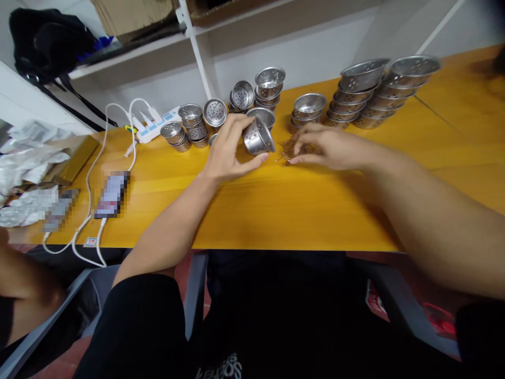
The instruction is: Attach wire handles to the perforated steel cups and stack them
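Observation:
My left hand [228,149] is closed around a small perforated metal cup [258,138], held tilted on its side just above the yellow table [276,205]. My right hand [329,147] lies beside it, fingers pinched down on a small heap of thin wire pieces [288,150] on the table; what the fingertips hold is too small to make out. Behind the hands stand several more small perforated cups [215,113], some stacked.
Two tall stacks of wider perforated metal bowls [365,95] stand at the back right. A white power strip [152,126] with cables, a phone [111,193] and crumpled white wrapping [27,158] lie at the left. Another person's arm [19,295] shows at the lower left.

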